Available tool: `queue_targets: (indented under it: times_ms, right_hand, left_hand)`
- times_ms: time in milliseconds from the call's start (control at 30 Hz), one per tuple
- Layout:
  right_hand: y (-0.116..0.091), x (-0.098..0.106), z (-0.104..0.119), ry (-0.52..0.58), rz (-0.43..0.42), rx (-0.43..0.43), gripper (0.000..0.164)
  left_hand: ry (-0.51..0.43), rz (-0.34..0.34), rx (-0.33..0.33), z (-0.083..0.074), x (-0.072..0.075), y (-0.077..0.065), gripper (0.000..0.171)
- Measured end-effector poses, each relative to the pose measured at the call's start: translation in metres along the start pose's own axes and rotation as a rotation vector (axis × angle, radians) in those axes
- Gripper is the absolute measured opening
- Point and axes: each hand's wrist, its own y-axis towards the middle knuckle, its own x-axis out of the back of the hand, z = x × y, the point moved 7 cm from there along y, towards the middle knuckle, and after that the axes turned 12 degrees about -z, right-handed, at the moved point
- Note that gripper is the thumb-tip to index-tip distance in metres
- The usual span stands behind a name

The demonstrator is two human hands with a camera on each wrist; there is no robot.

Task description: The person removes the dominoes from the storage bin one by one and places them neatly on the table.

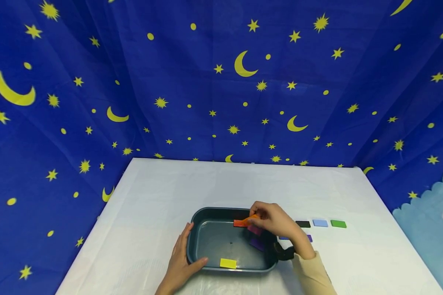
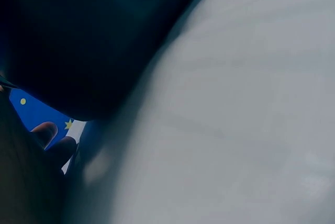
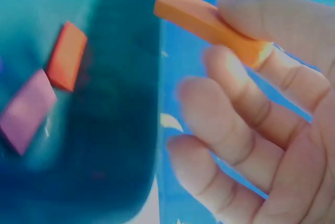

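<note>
A dark blue-green tray (image 1: 214, 209) stands on the white table. My left hand (image 1: 181, 258) holds its near left corner, fingers along the outer wall and thumb over the front rim. Above the far right part of the tray, my right hand (image 1: 271, 219) pinches an orange block (image 3: 209, 25) between thumb and index finger, the other fingers loosely bent. Inside the tray are a red-orange block (image 3: 67, 59), a pink block (image 3: 29, 111), a purple block (image 1: 257, 244) and, by the front wall, a yellow block (image 1: 228, 263).
Right of the tray on the table lie a black block (image 1: 303, 224), a light blue block (image 1: 320, 223) and a green block (image 1: 338, 224). A blue block (image 1: 283, 238) and another purple block (image 1: 309, 238) are partly hidden by the right arm. Blue star-patterned cloth (image 1: 214, 123) surrounds the table.
</note>
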Motion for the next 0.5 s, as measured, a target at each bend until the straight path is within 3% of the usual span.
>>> queue_targets:
  times_ms: [67, 300, 500]
  right_hand:
    - [-0.006, 0.015, -0.004, 0.000, -0.087, -0.018, 0.009]
    - [-0.038, 0.067, -0.035, -0.035, -0.406, -0.197, 0.009]
    - [-0.073, 0.095, -0.072, -0.059, -0.553, -0.411, 0.025]
  left_hand:
    - [-0.004, 0.000, -0.001, 0.000, 0.000, 0.000, 0.095]
    - [0.001, 0.003, -0.007, 0.001, 0.000, 0.000, 0.096]
    - [-0.001, 0.007, 0.002, 0.002, 0.001, 0.000, 0.095]
